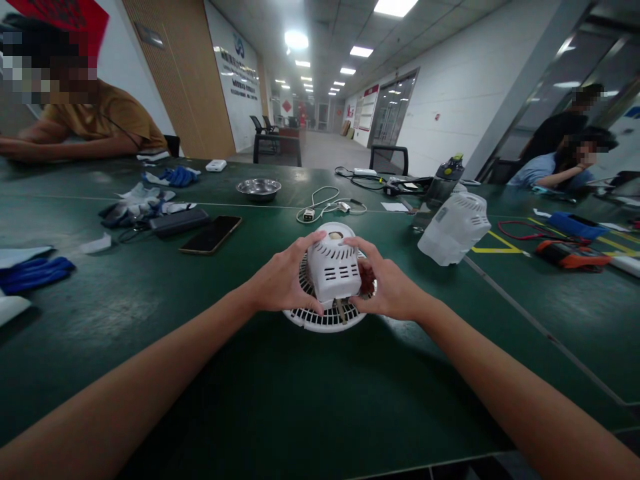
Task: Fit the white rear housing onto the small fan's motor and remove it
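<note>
Far left: blue gloves (35, 272), loose on the green bench (150, 347). Next: dark phone (211, 235), flat, just beside a black case (179, 222); behind them, a steel bowl (259, 189). Centre: our left hand (283, 280), its grip closed on the left side of the white motor housing (334, 267). The housing stands on a round fan grille (325, 319) laid flat on the bench, which we judge keeps it steady. Our right hand (387, 290) clasps the opposite side, so the housing is braced from both flanks. Right: a second white housing (455, 227), tipped on its side, well apart; farther right, an orange meter (573, 255).
</note>
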Demonstrator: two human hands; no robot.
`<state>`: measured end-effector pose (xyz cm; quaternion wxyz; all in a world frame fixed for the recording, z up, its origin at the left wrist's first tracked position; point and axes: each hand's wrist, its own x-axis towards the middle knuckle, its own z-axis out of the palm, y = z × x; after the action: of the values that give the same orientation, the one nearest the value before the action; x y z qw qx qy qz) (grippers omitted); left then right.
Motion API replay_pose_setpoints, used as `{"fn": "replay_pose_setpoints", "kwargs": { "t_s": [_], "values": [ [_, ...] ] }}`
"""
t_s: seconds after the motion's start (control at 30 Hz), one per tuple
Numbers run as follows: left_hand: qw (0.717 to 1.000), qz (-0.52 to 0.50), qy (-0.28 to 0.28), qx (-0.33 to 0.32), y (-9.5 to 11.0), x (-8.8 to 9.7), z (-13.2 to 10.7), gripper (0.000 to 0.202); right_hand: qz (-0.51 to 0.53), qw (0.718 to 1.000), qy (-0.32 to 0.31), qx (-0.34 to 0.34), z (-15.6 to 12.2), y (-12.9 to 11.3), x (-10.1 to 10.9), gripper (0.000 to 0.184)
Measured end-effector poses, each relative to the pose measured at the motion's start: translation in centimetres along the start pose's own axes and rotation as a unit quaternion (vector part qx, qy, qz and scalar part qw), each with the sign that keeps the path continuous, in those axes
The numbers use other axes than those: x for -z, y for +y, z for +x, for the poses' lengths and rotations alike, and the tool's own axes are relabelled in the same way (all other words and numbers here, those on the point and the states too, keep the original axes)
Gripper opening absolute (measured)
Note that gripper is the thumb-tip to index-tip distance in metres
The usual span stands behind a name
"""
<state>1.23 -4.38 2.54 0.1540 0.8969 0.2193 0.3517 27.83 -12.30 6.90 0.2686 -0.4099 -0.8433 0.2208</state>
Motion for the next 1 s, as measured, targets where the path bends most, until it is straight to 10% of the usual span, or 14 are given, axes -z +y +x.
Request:
{"fn": "replay_pose_setpoints", "kwargs": {
  "t_s": [0.2,0.47,0.73,1.0],
  "values": [
    [0.997,0.016,0.050,0.051,-0.7,0.0,-0.3,0.093,-0.104,0.991,0.081,0.010,-0.2,3.2,0.9,0.100],
    [0.925,-0.051,0.136,0.351,-3.1,0.0,-0.5,0.063,0.033,0.982,0.185,-0.006,-0.3,4.4,0.5,0.084],
    [0.922,-0.043,0.108,0.369,-3.0,0.1,-0.3,0.054,-0.061,0.994,0.091,0.005,-0.4,3.2,-0.6,0.113],
    [0.912,-0.195,0.181,0.311,-3.8,-0.4,-0.8,0.058,0.012,0.982,0.179,-0.063,-0.1,2.4,-1.7,0.119]
  ]
}}
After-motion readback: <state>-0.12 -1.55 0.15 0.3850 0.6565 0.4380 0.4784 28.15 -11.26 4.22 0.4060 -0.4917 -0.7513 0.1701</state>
